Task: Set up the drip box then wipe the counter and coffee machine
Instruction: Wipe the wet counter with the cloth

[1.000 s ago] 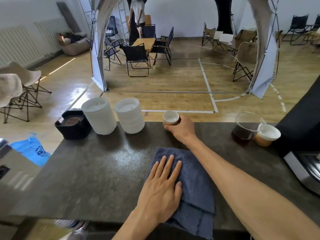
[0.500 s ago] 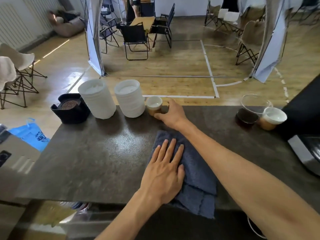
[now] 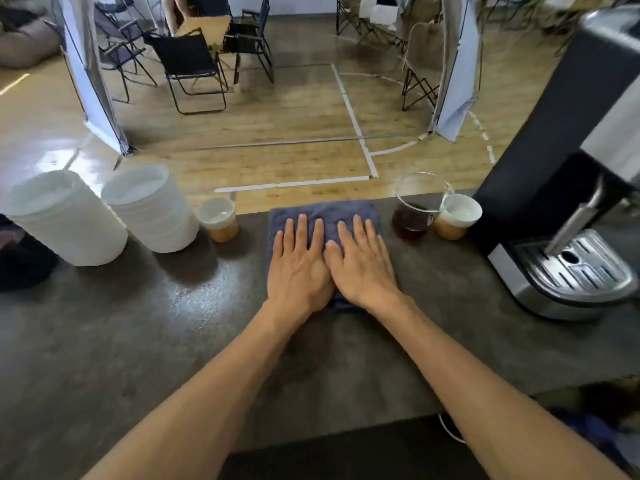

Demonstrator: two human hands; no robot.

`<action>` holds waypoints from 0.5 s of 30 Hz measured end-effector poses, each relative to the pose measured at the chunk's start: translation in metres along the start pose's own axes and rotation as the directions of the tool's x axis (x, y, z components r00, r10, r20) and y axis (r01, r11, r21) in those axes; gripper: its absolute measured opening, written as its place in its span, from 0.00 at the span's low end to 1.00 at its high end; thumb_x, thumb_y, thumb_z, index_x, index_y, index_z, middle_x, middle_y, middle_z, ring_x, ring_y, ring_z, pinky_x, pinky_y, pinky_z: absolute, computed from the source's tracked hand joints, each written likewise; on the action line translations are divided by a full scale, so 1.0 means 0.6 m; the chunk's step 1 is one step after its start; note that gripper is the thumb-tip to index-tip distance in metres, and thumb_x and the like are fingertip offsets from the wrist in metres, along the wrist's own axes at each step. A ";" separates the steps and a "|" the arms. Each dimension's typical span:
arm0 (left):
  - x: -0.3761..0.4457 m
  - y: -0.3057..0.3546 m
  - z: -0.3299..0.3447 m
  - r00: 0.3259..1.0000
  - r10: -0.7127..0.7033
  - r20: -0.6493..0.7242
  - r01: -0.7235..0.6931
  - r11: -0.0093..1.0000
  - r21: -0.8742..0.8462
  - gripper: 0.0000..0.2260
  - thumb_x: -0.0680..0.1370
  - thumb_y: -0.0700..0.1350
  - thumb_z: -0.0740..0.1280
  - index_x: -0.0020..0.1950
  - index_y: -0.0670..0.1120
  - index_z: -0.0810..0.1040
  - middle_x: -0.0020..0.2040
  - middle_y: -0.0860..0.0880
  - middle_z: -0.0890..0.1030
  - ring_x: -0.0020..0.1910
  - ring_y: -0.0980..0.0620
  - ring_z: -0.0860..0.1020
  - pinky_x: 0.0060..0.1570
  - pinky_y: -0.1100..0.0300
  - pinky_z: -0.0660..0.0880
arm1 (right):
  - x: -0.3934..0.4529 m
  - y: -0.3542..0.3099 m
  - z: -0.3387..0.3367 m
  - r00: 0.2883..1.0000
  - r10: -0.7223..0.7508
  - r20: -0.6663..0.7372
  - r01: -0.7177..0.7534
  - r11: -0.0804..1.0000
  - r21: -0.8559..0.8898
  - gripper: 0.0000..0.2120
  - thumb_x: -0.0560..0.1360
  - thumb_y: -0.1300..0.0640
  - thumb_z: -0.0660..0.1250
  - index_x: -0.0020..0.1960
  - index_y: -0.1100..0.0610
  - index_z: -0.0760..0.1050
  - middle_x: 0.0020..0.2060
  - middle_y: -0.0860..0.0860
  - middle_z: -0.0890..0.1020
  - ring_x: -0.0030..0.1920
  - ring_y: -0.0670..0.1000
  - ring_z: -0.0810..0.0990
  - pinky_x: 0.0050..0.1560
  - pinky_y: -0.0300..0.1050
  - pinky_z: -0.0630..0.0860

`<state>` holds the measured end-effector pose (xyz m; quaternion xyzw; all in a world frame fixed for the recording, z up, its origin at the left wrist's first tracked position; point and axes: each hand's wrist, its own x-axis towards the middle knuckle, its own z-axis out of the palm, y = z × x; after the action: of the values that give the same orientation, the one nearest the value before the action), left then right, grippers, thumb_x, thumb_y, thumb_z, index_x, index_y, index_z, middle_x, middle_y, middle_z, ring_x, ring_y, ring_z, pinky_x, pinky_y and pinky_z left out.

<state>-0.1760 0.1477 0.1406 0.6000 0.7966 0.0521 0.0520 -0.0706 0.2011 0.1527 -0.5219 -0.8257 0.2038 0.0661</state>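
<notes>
A folded blue-grey cloth (image 3: 323, 211) lies on the dark stone counter (image 3: 145, 327) near its far edge. My left hand (image 3: 299, 265) and my right hand (image 3: 360, 263) press flat on the cloth side by side, fingers straight, thumbs touching. The coffee machine (image 3: 568, 202) stands at the right, black and silver, with a slotted steel drip tray (image 3: 575, 271) at its base. The black drip box (image 3: 24, 268) is mostly out of frame at the left edge.
Two stacks of white lids (image 3: 62, 220) (image 3: 152, 209) stand at the left with a small cup (image 3: 219, 220) beside them. A glass carafe of dark coffee (image 3: 415, 207) and a second cup (image 3: 455, 218) sit between the cloth and the machine. Folding chairs stand on the wooden floor beyond.
My right hand let go of the small cup, now left beside the lid stacks, and came onto the cloth. Both hands have pushed the cloth forward to the counter's far edge.
</notes>
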 end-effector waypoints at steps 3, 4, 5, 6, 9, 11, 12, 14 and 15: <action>0.045 -0.001 -0.004 1.000 -0.019 0.016 0.020 1.000 -0.019 0.29 0.83 0.56 0.46 0.81 0.48 0.41 0.81 0.44 0.41 0.79 0.45 0.39 0.77 0.50 0.39 | 0.047 0.008 -0.006 1.000 -0.023 0.001 0.023 0.999 -0.035 0.27 0.83 0.44 0.44 0.80 0.52 0.47 0.80 0.53 0.45 0.79 0.51 0.41 0.78 0.50 0.38; 0.054 0.000 -0.005 1.000 -0.028 0.012 0.029 0.999 -0.033 0.28 0.84 0.56 0.45 0.81 0.48 0.41 0.81 0.44 0.41 0.80 0.45 0.40 0.77 0.50 0.39 | 0.057 0.009 -0.009 1.000 -0.029 -0.002 0.029 0.999 -0.032 0.27 0.84 0.45 0.44 0.80 0.52 0.48 0.80 0.53 0.46 0.80 0.51 0.42 0.78 0.50 0.38; 0.059 0.002 -0.004 0.999 -0.036 0.005 0.036 0.998 -0.044 0.27 0.84 0.55 0.44 0.81 0.48 0.42 0.81 0.45 0.42 0.80 0.45 0.40 0.77 0.50 0.39 | 0.063 0.010 -0.010 0.999 -0.035 -0.010 0.035 0.999 -0.030 0.26 0.84 0.46 0.44 0.80 0.52 0.49 0.80 0.52 0.47 0.80 0.51 0.42 0.78 0.49 0.39; 0.061 0.004 -0.004 0.999 -0.039 -0.001 0.039 0.998 -0.054 0.27 0.84 0.54 0.44 0.81 0.48 0.43 0.81 0.45 0.43 0.80 0.46 0.41 0.77 0.50 0.39 | 0.065 0.011 -0.011 0.999 -0.043 -0.023 0.042 0.999 -0.035 0.26 0.84 0.47 0.45 0.80 0.52 0.50 0.80 0.52 0.48 0.80 0.51 0.43 0.78 0.49 0.39; 0.052 0.005 -0.005 0.999 -0.035 0.001 0.035 0.996 -0.085 0.26 0.84 0.54 0.43 0.81 0.48 0.44 0.81 0.45 0.44 0.80 0.47 0.41 0.77 0.50 0.39 | 0.050 0.013 -0.008 0.996 -0.081 -0.046 0.077 0.994 -0.081 0.26 0.84 0.49 0.46 0.80 0.53 0.51 0.80 0.53 0.49 0.80 0.52 0.45 0.78 0.49 0.41; 0.033 0.004 -0.005 1.000 -0.023 0.003 0.023 0.995 -0.093 0.26 0.84 0.55 0.43 0.81 0.48 0.44 0.81 0.45 0.44 0.80 0.47 0.42 0.77 0.50 0.39 | 0.026 0.014 -0.007 0.994 -0.097 -0.058 0.091 0.991 -0.103 0.26 0.84 0.50 0.45 0.80 0.54 0.50 0.80 0.53 0.50 0.80 0.52 0.45 0.78 0.49 0.42; 0.017 0.005 -0.004 1.000 -0.017 0.003 0.018 0.996 -0.089 0.26 0.84 0.55 0.43 0.81 0.48 0.45 0.81 0.45 0.44 0.80 0.46 0.42 0.77 0.50 0.39 | 0.009 0.015 -0.006 0.993 -0.100 -0.061 0.093 0.990 -0.102 0.26 0.84 0.50 0.45 0.80 0.54 0.50 0.80 0.53 0.50 0.80 0.52 0.45 0.78 0.49 0.42; -0.028 0.009 -0.003 1.000 -0.002 -0.006 0.001 0.997 -0.076 0.27 0.84 0.55 0.43 0.81 0.47 0.45 0.81 0.45 0.44 0.80 0.46 0.42 0.78 0.50 0.40 | -0.034 0.015 0.000 0.992 -0.107 -0.060 0.101 0.990 -0.099 0.26 0.84 0.49 0.45 0.80 0.53 0.50 0.80 0.53 0.50 0.80 0.52 0.45 0.78 0.49 0.42; -0.057 0.012 -0.004 1.000 0.008 -0.009 -0.009 0.997 -0.075 0.27 0.84 0.54 0.43 0.81 0.47 0.45 0.81 0.45 0.45 0.80 0.46 0.42 0.78 0.50 0.40 | -0.062 0.015 0.004 0.992 -0.112 -0.059 0.106 0.989 -0.099 0.26 0.84 0.49 0.45 0.80 0.53 0.50 0.80 0.53 0.49 0.80 0.51 0.45 0.78 0.49 0.42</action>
<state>-0.1600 0.1170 0.1449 0.6008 0.7918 0.0845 0.0709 -0.0471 0.1708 0.1507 -0.4848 -0.8593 0.1431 0.0784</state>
